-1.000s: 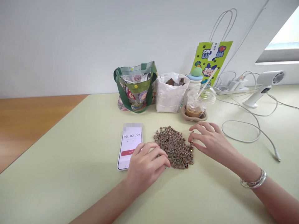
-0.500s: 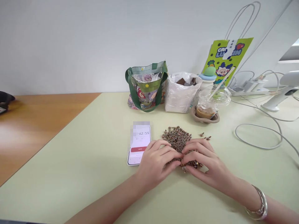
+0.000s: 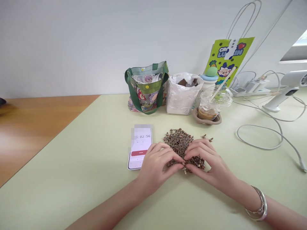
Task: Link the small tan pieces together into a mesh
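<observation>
A heap of small coppery screws [image 3: 177, 140], seemingly with washers, lies on the table in front of me. At its near edge the fingertips of both hands meet around one small screw [image 3: 184, 168]. My left hand [image 3: 155, 166] comes from the left, thumb and index finger closed in a pinch on it. From the right, my right hand [image 3: 212, 163] pinches at the same spot, its other fingers curled over the heap. A few loose screws [image 3: 207, 138] lie apart, beyond my right hand.
A phone [image 3: 141, 145] with a running timer lies beside my left hand. Behind stand a green-handled bag [image 3: 147, 89], a white plastic bag [image 3: 181, 97], a cup [image 3: 208, 110] in a brown holder and a green paper bag [image 3: 225, 60]. A white cable [image 3: 259, 148] loops at right.
The view has shifted slightly, so everything sits a little further left. My fingertips have drawn closer together around the screw. The timer has gone from 02:55 to 02:56.
</observation>
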Available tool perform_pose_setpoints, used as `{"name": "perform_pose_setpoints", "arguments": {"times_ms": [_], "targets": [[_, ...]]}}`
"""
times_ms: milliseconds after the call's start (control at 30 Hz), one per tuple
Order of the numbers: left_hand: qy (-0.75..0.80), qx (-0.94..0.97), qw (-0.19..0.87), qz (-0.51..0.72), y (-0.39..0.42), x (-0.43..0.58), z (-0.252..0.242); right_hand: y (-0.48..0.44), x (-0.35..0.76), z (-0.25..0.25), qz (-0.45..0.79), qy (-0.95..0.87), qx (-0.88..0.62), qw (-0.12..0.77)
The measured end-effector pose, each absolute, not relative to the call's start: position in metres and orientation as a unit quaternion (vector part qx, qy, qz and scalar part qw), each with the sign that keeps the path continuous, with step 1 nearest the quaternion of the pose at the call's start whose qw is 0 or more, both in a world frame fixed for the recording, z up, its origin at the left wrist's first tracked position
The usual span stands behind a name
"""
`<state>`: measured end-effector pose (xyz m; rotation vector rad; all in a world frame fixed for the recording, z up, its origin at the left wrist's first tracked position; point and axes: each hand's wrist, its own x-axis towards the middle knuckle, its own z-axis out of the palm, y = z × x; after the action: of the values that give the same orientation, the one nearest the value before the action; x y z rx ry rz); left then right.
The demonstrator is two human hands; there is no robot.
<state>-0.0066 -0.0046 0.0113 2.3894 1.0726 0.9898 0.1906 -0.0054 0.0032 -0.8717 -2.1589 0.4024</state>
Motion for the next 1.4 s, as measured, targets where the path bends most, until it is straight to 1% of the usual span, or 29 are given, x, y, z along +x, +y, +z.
{"name": "perform_pose_setpoints", "arguments": {"times_ms": [133,367,467,667,800,1000,1167,1267,1400], "targets": [[0.382,0.830,0.121,0.388,-0.005,-0.009,0.013,-0.004,0.194,0.005,0.209,-0.825,-0.371,0.371],[0.354,0.832,0.024,0.427,-0.007,-0.007,0.013,-0.012,0.188,0.007,0.305,-0.828,-0.352,0.311],[0.346,0.837,0.015,0.424,-0.007,-0.006,0.012,-0.014,0.186,0.006,0.325,-0.822,-0.360,0.299],[0.335,0.843,0.011,0.422,-0.008,-0.006,0.010,-0.012,0.186,0.004,0.334,-0.811,-0.365,0.312],[0.337,0.840,0.017,0.425,-0.007,-0.007,0.008,-0.012,0.186,0.004,0.312,-0.806,-0.383,0.326],[0.365,0.835,0.043,0.408,-0.007,-0.007,0.010,-0.014,0.185,0.003,0.223,-0.810,-0.406,0.359],[0.386,0.824,0.036,0.413,-0.007,-0.006,0.014,-0.014,0.188,0.003,0.137,-0.819,-0.416,0.371],[0.402,0.813,0.025,0.420,-0.007,-0.006,0.016,-0.012,0.190,0.004,0.120,-0.814,-0.422,0.379],[0.412,0.803,0.017,0.431,-0.006,-0.006,0.017,-0.009,0.193,0.004,0.129,-0.808,-0.432,0.379]]}}
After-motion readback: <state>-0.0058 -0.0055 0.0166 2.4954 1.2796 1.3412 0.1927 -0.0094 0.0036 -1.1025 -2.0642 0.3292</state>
